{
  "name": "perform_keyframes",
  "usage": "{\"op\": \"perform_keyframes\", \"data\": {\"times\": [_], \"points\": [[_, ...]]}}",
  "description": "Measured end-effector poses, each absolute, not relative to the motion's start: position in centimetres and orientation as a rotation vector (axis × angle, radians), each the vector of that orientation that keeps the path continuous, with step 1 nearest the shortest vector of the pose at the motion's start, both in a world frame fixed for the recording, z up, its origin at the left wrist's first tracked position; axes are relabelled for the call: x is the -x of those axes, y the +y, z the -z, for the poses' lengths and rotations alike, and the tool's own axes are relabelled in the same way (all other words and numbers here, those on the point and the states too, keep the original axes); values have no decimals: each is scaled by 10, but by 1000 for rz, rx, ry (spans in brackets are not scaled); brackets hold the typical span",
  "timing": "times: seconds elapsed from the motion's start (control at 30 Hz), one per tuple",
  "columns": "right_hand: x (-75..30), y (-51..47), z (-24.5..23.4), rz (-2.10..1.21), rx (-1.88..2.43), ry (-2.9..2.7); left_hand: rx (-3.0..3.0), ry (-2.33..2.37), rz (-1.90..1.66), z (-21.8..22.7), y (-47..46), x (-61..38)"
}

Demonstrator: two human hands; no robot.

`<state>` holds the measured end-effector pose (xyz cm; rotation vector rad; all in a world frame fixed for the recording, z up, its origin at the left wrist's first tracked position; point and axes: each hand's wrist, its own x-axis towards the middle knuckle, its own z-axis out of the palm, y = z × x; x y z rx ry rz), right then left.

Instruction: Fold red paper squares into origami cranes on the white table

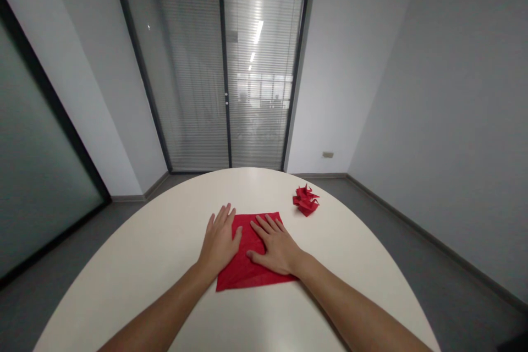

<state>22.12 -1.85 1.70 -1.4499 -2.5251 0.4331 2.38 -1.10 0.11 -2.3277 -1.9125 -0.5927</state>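
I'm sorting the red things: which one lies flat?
The red sheet under the right hand; the folded red cluster, farther off, sticks up in points.

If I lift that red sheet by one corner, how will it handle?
Probably floppy: the red sheet looks thin and slightly creased. Likely light for its size, lying nearly flat. It may slide if pushed, since the table looks smooth.
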Motion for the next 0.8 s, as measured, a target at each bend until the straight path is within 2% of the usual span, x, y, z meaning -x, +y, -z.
{"op": "perform_keyframes", "data": {"times": [0.07, 0.2, 0.37, 0.8], "points": [[-221, -19, -18, -420, 1432, -2531, 2497, -1789, 633, -2, -20, -34], [-224, -19, -21, -450, 1408, -2592, 2693, -1739, 401, -2, -30, -42], [-232, -18, -29, -573, 1368, -2688, 2635, -1799, 286, -5, -29, -34], [-250, -17, -38, -679, 1457, -2685, 2480, -1998, 262, -6, -23, -1]]}}
